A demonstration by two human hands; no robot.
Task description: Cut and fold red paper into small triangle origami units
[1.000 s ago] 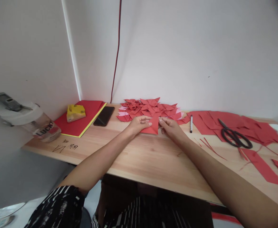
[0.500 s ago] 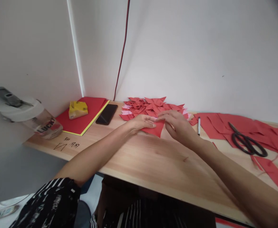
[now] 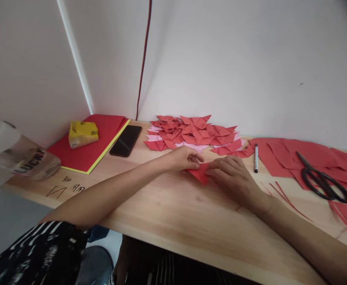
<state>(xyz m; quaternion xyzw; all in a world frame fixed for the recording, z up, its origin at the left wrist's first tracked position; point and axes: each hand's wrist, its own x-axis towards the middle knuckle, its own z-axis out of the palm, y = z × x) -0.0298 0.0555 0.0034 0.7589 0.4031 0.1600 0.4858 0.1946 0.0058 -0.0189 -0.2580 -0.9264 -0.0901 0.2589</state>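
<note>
A small piece of folded red paper (image 3: 199,173) lies between my hands, close above the wooden table (image 3: 167,206). My left hand (image 3: 186,159) pinches its left edge with curled fingers. On the other side, my right hand (image 3: 231,174) grips the right edge, its fingers bent over the paper and hiding part of it. Just behind the hands rests a heap of folded red paper shapes (image 3: 195,128), with several pink ones showing under and among them.
Black-handled scissors (image 3: 324,182) lie on a spread of red paper sheets (image 3: 283,158) at the right, near a marker (image 3: 256,158) and thin red strips (image 3: 289,200). At the left are a phone (image 3: 126,140), a yellow packet (image 3: 83,134) on red sheets (image 3: 102,154), and a lidded bottle (image 3: 33,160).
The red paper has gone from a wider rectangle to a smaller, pointed shape. My right hand has moved over its right side and closed on it. The view has shifted slightly.
</note>
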